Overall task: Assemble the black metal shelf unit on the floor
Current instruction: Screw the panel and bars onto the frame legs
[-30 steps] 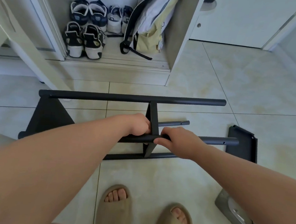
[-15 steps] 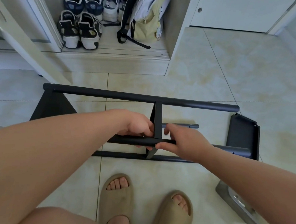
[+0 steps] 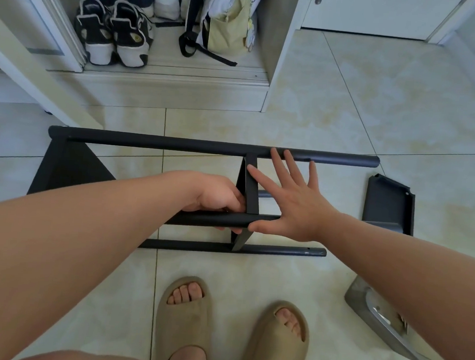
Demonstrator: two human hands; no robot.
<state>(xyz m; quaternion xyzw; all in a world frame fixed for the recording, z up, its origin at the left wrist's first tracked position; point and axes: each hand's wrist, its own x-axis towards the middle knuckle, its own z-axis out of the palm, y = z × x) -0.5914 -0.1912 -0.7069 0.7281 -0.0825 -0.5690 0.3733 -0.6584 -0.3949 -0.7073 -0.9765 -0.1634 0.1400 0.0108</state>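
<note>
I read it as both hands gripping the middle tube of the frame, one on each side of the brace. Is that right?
Not quite. Only the left hand grips the tube, left of the brace. The right hand is on the other side but open, fingers spread, gripping nothing. The head view shows it.

Frame: black shelf frame (image 3: pixel 154 141) lies on the tiled floor (image 3: pixel 404 112).
Left hand: left hand (image 3: pixel 218 199) grips a tube (image 3: pixel 200 218) beside the flat strut (image 3: pixel 251 192).
Right hand: right hand (image 3: pixel 293 209) with fingers spread straight, just right of the strut.
Panel: black panel (image 3: pixel 389 201) on the floor at the frame's right end.
</note>
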